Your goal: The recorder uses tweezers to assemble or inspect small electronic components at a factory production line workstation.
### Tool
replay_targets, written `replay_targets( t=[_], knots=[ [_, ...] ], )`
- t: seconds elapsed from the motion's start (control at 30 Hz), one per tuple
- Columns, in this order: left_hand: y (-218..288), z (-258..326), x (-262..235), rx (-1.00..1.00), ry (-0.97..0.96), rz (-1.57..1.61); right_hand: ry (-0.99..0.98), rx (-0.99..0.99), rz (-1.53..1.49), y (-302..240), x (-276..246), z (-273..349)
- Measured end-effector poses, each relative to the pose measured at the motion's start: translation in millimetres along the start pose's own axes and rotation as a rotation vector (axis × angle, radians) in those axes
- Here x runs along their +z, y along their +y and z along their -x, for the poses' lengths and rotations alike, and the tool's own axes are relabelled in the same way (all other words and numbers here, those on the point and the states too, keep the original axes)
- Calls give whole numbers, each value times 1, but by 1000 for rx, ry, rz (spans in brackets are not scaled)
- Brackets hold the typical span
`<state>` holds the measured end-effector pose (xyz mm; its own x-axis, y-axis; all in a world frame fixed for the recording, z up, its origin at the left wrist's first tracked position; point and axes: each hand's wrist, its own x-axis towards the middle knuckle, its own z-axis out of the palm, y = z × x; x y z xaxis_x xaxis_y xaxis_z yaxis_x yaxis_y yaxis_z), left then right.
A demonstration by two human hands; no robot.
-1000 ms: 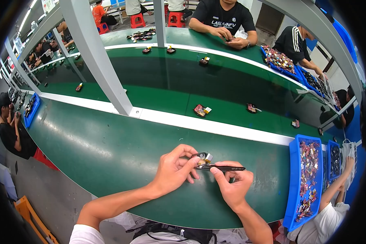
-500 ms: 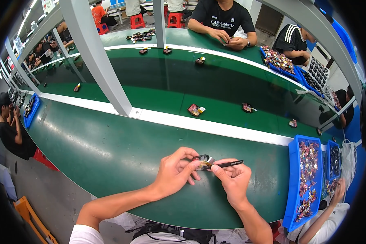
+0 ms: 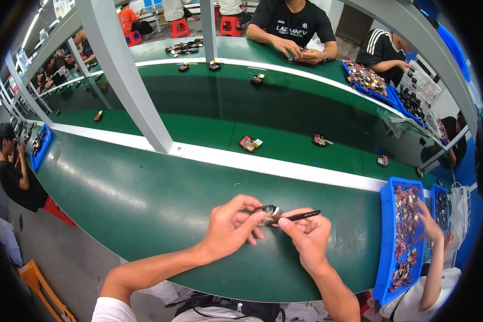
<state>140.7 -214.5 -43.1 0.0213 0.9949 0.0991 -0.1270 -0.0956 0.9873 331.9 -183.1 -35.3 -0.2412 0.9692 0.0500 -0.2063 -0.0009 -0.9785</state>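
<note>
Right hand (image 3: 310,236) around black tweezers (image 3: 305,214), long axis shallowly aslant, tip leftward, left hand (image 3: 232,221) around part (image 3: 268,210)

Smooth blk tweezers (image 3: 306,215), plas. bin (image 3: 387,236), semi-gloss worktop (image 3: 150,201) (sl. scuffed)

Device (image 3: 268,210) above bench (image 3: 145,198), belt (image 3: 198,123) behind, tray (image 3: 387,241) (w/ parts (image 3: 406,201)) R, 2nd tray (image 3: 46,145) far L

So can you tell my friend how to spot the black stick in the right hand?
Find the near green table, where the person's left hand and right hand are close together. The right hand holds a slim black tool, one end poking out to the right. Unlike the small, chunky part in the left hand, it is long, straight and thin, like a pen.
</note>
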Motion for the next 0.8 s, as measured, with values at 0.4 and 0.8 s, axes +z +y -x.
replay_targets(
  t=[0.4,0.8],
  knots=[
    [3,-9,1,-137,-87,140,-57,-28,13,1,-19,-2],
    [-3,-17,7,-218,-172,204,21,-515,389,8,-27,2]
  ],
)
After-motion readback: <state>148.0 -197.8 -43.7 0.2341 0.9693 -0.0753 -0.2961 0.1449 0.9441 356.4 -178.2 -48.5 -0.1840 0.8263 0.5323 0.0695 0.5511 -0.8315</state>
